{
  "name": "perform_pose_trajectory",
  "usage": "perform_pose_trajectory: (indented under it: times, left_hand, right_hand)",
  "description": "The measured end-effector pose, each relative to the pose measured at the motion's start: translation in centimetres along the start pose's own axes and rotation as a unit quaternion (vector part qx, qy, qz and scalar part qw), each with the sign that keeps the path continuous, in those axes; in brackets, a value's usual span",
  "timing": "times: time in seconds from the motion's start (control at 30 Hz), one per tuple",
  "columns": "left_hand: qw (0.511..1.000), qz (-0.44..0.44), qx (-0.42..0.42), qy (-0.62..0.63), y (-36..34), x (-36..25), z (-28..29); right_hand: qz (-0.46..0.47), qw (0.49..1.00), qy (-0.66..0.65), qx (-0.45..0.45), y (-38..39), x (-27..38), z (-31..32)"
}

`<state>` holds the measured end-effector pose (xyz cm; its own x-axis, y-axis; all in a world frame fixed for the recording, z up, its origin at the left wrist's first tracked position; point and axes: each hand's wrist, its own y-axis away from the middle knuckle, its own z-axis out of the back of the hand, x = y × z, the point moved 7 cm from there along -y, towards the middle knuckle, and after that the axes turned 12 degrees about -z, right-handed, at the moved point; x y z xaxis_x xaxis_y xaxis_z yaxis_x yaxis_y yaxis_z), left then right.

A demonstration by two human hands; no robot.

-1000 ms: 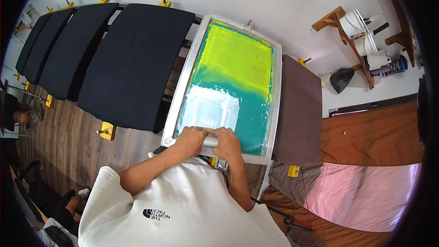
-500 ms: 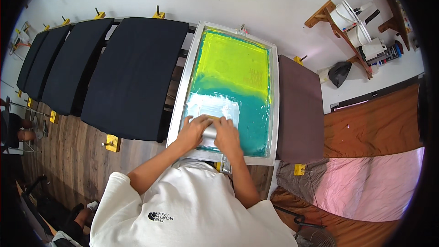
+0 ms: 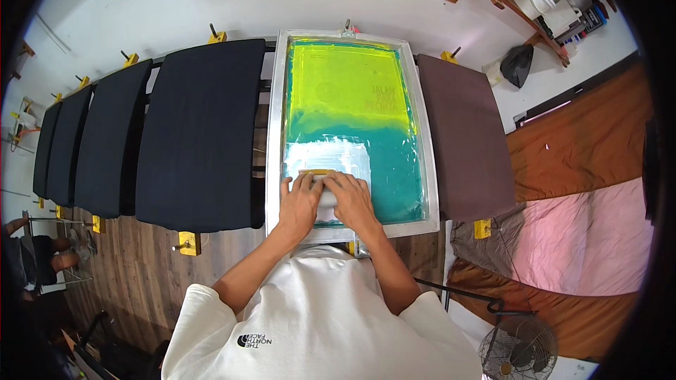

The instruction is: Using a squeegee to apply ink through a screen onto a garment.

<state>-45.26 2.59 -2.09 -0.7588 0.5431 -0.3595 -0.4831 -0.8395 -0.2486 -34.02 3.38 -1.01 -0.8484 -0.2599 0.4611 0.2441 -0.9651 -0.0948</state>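
Note:
In front of me lies a screen printing frame (image 3: 277,127) with pale metal sides. Its mesh is yellow-green at the far part and teal (image 3: 394,169) nearer to me. A patch of white ink (image 3: 348,153) covers the near left part. Over that patch, both hands hold a squeegee (image 3: 317,172) with a yellowish strip along its far edge and a grey body partly hidden below my fingers. My left hand (image 3: 298,204) grips its left side and my right hand (image 3: 352,202) its right side, thumbs close together.
Several black fabric-covered boards (image 3: 201,134) stand in a row to the left, with yellow clamps (image 3: 189,243). A brownish board (image 3: 465,137) adjoins the frame's right side. A wall shelf (image 3: 517,3) holds containers. A fan (image 3: 517,348) stands at lower right; a person (image 3: 49,257) is far left.
My view has turned, so the frame now looks more upright. Both hands stay on the squeegee near the white ink, and more of its yellowish strip shows.

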Motion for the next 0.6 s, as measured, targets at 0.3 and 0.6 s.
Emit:
perform_pose_trajectory:
  times: [0.3,0.6]
  left_hand:
    - [0.99,-0.045,0.114,0.067,2.1,-3.1,-1.1]
    - [0.987,0.025,0.07,0.145,-4.6,3.6,-0.3]
  right_hand:
    - [-0.064,0.998,0.005,0.024,4.9,-0.3,0.9]
    - [-0.061,0.99,0.069,0.105,-5.5,-2.0,0.1]
